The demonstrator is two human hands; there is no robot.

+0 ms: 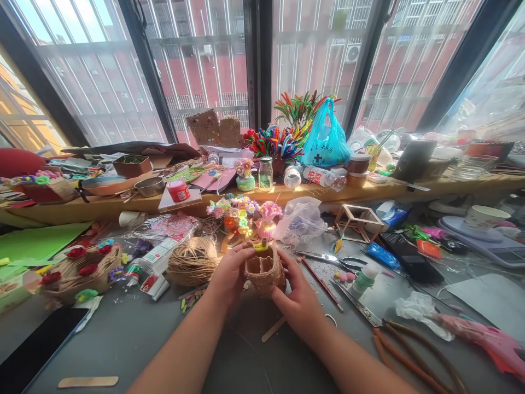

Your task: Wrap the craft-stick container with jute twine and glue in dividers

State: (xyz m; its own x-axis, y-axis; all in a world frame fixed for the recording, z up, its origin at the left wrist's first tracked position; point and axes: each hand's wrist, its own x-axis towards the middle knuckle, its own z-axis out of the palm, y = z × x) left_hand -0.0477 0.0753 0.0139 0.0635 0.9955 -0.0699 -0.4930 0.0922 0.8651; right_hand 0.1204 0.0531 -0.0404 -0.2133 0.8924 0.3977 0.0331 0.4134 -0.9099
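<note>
Between my two hands is a small basket wrapped in brown twine (266,269), tilted so its hollow inside faces me. A yellow bit (260,247) shows at its far rim. My left hand (234,271) grips the basket's left side, thumb up at the rim. On the other side, my right hand (296,290) is wrapped round it with the thumb low on the front. A ball of twine (192,261) lies to the left of my left hand. Under the basket a wooden craft stick (273,330) rests on the table, and a red pencil (322,284) lies right of my right hand.
Scissors (328,257) and large shears (361,303) lie on the right, near a small glue bottle (366,278). A flower-trimmed basket (82,271) and a phone (41,345) are on the left. Behind stand pipe-cleaner flowers (268,214) and a cluttered wooden ledge (229,194).
</note>
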